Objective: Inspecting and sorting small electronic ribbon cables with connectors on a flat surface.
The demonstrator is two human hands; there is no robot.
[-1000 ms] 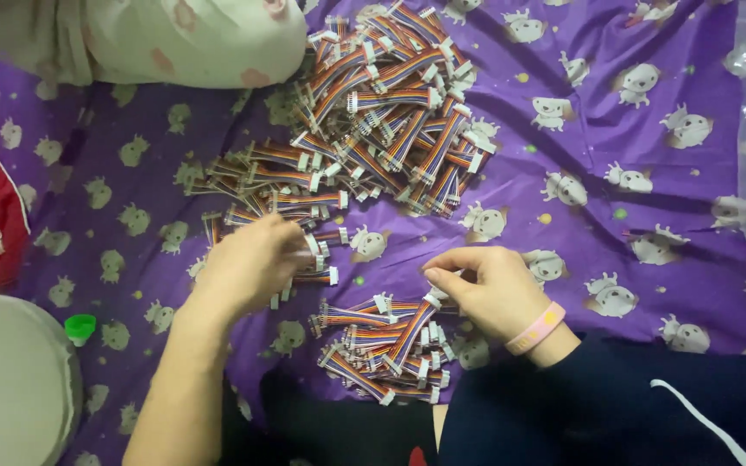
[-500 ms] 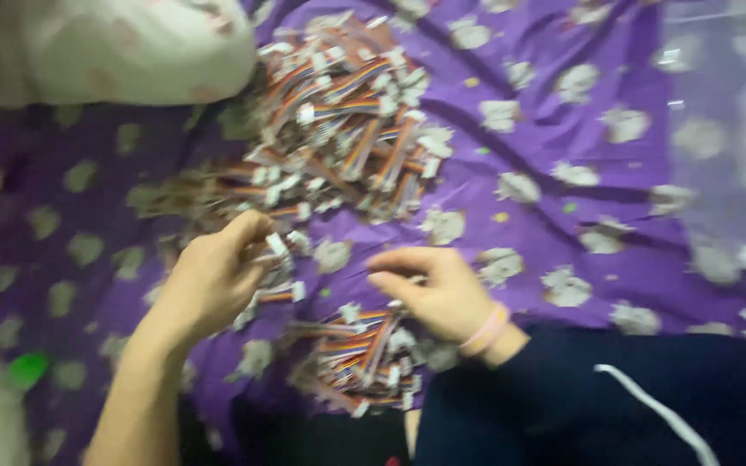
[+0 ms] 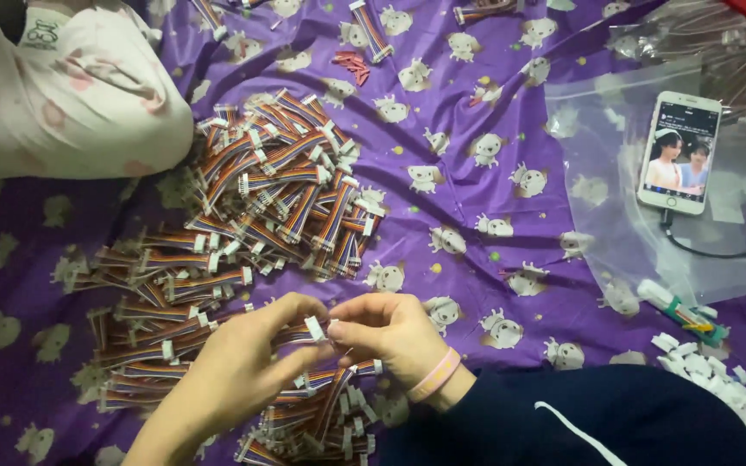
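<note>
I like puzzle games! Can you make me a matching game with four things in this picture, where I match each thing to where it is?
Things:
1. phone
2. pink wristband
3. white pillow
4. white connector

Places:
A. top left corner
B. pinched between the fingers of both hands
C. on clear plastic at the right
D. around the right hand's wrist

Pairs: 1-C, 2-D, 3-A, 4-B

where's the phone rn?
Head view, upper right: the white phone lies face up on a clear plastic bag over the purple cloth, well right of the big cable pile, with a dark cord trailing from its bottom edge.
</note>
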